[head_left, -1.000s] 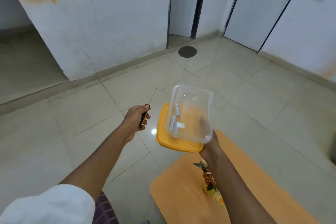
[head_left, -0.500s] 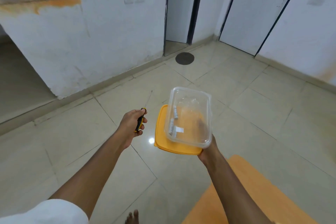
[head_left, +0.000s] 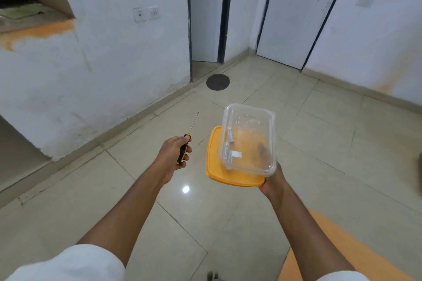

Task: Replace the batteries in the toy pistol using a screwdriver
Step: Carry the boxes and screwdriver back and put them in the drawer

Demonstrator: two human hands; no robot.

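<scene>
My left hand [head_left: 174, 155] grips a screwdriver [head_left: 187, 139] by its black and yellow handle, the thin shaft pointing up and away. My right hand [head_left: 272, 179] holds a clear plastic container [head_left: 250, 141] stacked on its orange lid [head_left: 213, 162], gripped from below at the near right corner. Inside the container lie a few small batteries [head_left: 229, 142] along its left side. The toy pistol is not in view.
An orange table [head_left: 356, 246] edges in at the bottom right, under my right forearm. Tiled floor [head_left: 91, 201] spreads ahead to white walls and a closed door [head_left: 294, 13]. A round floor drain [head_left: 218, 81] lies near the doorway. A counter ledge [head_left: 34, 23] sits upper left.
The view has lifted and shifted away from the orange table, which now shows only at the bottom right. The toy seen there a second ago is out of frame. Both hands keep their holds.
</scene>
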